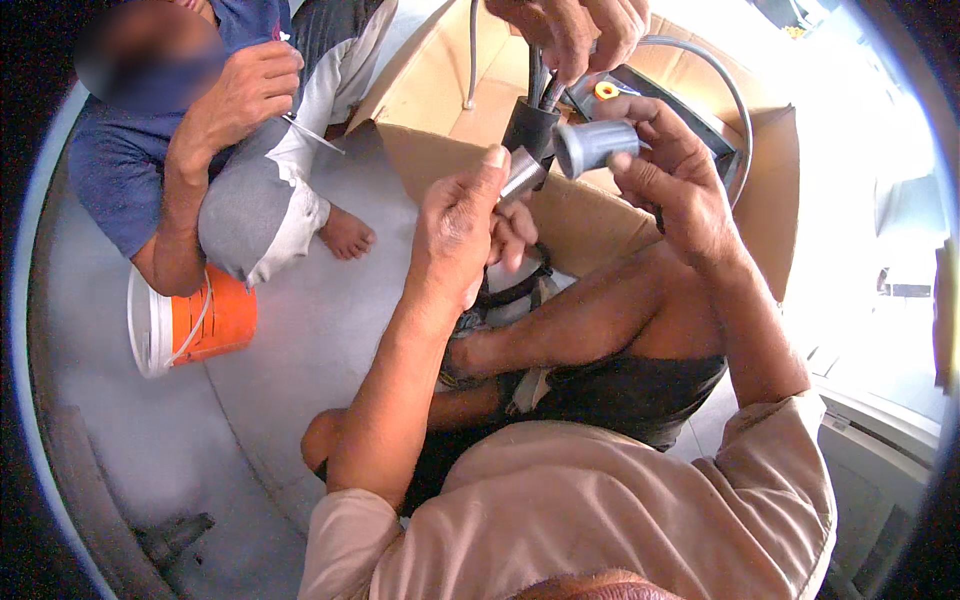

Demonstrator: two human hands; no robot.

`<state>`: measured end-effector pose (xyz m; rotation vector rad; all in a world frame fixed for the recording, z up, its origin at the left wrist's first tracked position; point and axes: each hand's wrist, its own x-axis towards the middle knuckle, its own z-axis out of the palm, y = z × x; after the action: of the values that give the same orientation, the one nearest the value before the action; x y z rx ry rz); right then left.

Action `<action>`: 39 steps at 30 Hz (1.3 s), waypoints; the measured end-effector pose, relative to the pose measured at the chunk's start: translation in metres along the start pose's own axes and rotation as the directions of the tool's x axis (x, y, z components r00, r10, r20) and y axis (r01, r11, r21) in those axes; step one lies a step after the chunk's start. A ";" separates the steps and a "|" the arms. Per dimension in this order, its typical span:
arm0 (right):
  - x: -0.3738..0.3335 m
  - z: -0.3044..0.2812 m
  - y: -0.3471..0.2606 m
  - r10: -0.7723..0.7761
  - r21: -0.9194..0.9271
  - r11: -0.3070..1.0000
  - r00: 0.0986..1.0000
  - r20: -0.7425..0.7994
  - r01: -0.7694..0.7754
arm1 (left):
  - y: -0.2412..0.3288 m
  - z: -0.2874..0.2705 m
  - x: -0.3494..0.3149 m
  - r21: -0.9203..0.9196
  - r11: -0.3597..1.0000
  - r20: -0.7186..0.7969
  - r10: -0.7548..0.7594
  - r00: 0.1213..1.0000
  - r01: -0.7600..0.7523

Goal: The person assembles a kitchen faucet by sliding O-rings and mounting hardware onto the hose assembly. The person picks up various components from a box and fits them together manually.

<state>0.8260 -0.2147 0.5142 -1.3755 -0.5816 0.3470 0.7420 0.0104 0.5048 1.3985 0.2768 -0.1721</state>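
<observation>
Silver metal cylinder (522, 176) gripped in closed left hand (455, 225), just beside black tube (530, 130). Grey flanged sleeve (600, 147) pinched between thumb and curled fingers of right hand (680, 178), flange turned leftward, near wall of open cardboard box (600, 220). Cables (537, 75) gathered in tube, grasped above by co-worker's hand (575, 30). Dark tray (690, 112) and orange ring-shaped roll (600, 93) contained in box. Orange bucket (228, 320) seen on floor (310, 330); contents hidden.

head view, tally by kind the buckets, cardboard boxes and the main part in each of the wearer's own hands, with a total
Orange-and-white bucket: 1
Cardboard box: 1
Grey flanged sleeve, in the right hand: 1
Silvery cylinder, in the left hand: 1
Total: 4
</observation>
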 end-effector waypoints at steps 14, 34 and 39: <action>-0.017 0.039 0.029 0.163 -0.126 0.977 0.982 -0.099 -0.174 | -0.029 0.041 -0.001 -0.047 0.961 -0.085 0.267 0.960 -0.272; -0.027 -0.071 0.000 0.447 0.664 0.747 0.769 -0.457 -0.040 | 0.024 0.006 0.070 0.263 0.937 0.024 0.234 0.972 -0.232; -0.021 -0.059 -0.029 0.553 0.440 0.810 0.755 -0.352 -0.388 | 0.018 0.003 0.087 0.227 0.910 -0.004 0.357 0.934 -0.347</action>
<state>0.8403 -0.2796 0.5334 -1.1907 0.2498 0.4842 0.8303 0.0140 0.4965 1.6525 0.0370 0.1328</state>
